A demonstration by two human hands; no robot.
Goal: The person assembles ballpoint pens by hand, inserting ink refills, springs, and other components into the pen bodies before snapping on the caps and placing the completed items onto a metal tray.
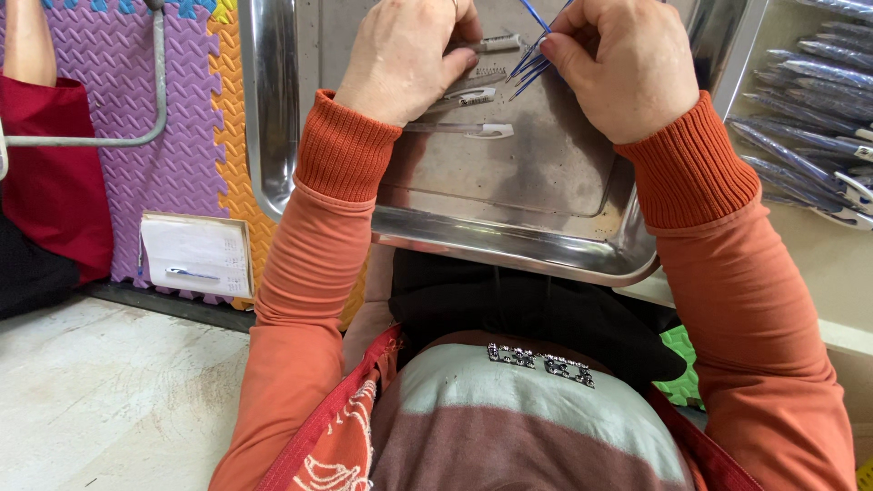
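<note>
2 hands [509, 64], 1 tray [491, 195], 3 clear barrels [464, 114]

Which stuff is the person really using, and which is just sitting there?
In use:
- left hand on a clear pen barrel
- right hand pinching blue refills
- metal tray

Lying about:
- finished pens, right
- small box
- foam mats

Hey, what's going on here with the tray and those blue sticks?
A person in orange sleeves works over a shiny metal tray on their lap. The left hand pinches a clear plastic pen barrel, while the right hand holds a bunch of thin blue refill sticks next to it. Two more clear barrels lie on the tray. Finished blue pens are piled in a box at the right.
</note>
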